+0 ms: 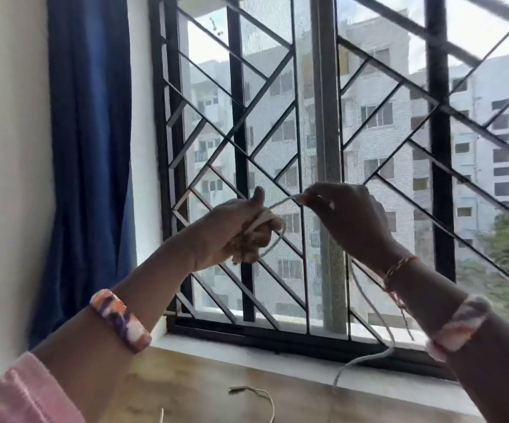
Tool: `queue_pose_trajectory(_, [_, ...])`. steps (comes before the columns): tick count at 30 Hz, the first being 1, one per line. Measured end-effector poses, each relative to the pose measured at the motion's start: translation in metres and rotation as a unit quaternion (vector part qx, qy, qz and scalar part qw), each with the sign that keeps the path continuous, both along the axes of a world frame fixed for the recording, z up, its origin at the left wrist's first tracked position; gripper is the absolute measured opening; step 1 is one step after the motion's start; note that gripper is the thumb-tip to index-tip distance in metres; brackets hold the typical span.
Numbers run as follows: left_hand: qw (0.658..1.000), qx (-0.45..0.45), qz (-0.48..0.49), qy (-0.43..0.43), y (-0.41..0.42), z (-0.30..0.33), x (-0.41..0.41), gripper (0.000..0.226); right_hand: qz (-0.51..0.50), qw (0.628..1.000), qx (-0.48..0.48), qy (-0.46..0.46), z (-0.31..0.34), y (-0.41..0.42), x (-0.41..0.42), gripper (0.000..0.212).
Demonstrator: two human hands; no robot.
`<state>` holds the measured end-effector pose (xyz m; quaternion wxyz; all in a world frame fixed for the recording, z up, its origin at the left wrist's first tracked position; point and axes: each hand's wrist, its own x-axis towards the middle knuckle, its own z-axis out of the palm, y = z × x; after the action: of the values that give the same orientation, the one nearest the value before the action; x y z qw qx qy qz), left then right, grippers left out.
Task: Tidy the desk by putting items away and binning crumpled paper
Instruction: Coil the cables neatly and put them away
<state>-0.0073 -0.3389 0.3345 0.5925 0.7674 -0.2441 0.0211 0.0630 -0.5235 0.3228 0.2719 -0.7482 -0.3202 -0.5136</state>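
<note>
A thin white cable [277, 239] is looped around the curled fingers of my left hand [235, 236], raised in front of the window. My right hand [351, 218] pinches the same cable a short way to the right, and the strand runs taut between the two hands. From my right hand the cable hangs down past my wrist to the sill, where its loose part [366, 358] trails. Another white cable end [256, 395] with a small plug lies on the desk below.
A black window grille [238, 117] with mesh fills the view ahead. A blue curtain [88, 148] hangs at the left beside a white wall. The white sill [247, 355] meets the wooden desk top [192, 389] at the bottom.
</note>
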Motion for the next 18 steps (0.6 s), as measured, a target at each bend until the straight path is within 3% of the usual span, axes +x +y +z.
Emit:
queue_pose_trajectory(3, [0.98,-0.17,-0.098,-0.012,-0.024,0.007,-0.017,0.038,0.052,0.998,0.03,0.011,-0.005,0.011,0.001,0.033])
queue_pose_trajectory(5, [0.947,-0.303,-0.104,-0.026,-0.034,0.016,-0.016,0.034,0.089,0.994,0.032,0.062,-0.01,0.025,-0.002,0.03])
queue_pose_trajectory(8, [0.878,-0.47,-0.014,-0.094,-0.026,0.031,0.0,0.031,0.178,0.943,-0.022,0.279,-0.021,0.034,-0.009,0.012])
queue_pose_trajectory(10, [0.839,-0.491,0.128,-0.196,-0.007,0.041,0.012,0.029,0.2,0.891,-0.095,0.395,-0.032,0.03,-0.012,0.013])
queue_pose_trajectory(12, [0.81,-0.334,0.345,-0.337,0.02,0.04,0.026,0.026,0.211,0.877,-0.123,0.413,-0.039,0.021,-0.013,0.017])
queue_pose_trajectory(14, [0.754,-0.063,0.48,-0.445,0.044,0.027,0.035,0.019,0.201,0.913,-0.095,0.343,-0.038,0.013,-0.008,0.024])
queue_pose_trajectory(16, [0.714,0.217,0.49,-0.45,0.06,0.007,0.039,0.019,0.184,0.945,-0.047,0.266,-0.031,0.006,0.0,0.024])
queue_pose_trajectory(17, [0.704,0.324,0.472,-0.421,0.062,-0.003,0.039,0.021,0.173,0.956,-0.029,0.233,-0.026,0.003,0.004,0.021])
queue_pose_trajectory(18, [0.715,0.386,0.44,-0.381,0.06,-0.011,0.037,0.022,0.157,0.966,-0.017,0.202,-0.021,0.001,0.008,0.018])
